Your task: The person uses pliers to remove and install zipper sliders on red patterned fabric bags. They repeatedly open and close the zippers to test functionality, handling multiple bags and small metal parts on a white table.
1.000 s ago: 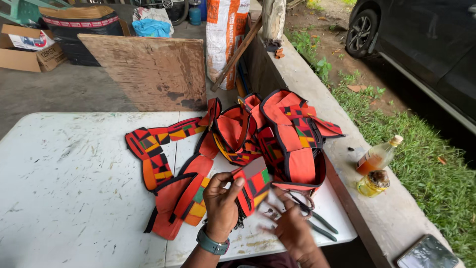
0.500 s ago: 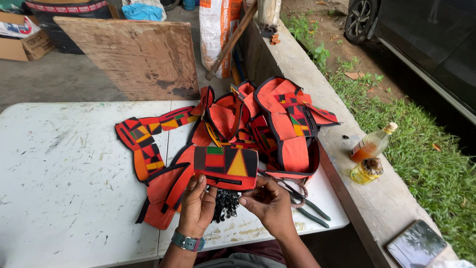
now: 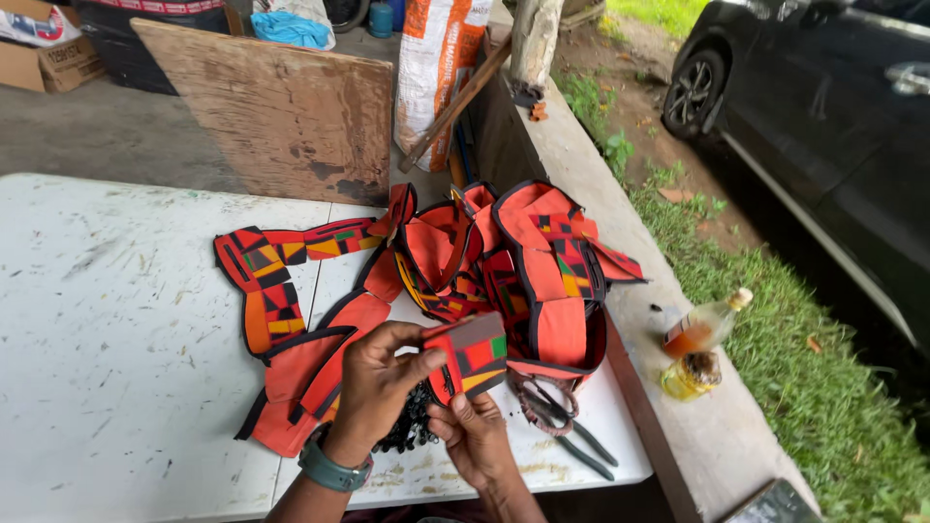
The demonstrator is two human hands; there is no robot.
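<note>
Both hands pinch a small patterned pouch (image 3: 472,353), left hand (image 3: 380,380) above, right hand (image 3: 472,438) below, the fabric pieces (image 3: 407,281) on the table (image 3: 116,368) apparently sewn.

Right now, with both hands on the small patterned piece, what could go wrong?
1. The bottle lies tilted on the ledge over a jar; it might roll off.
2. The scissors lie close to the right hand; a careless reach could meet the blades.
3. The small black parts under the left hand could scatter.
</note>
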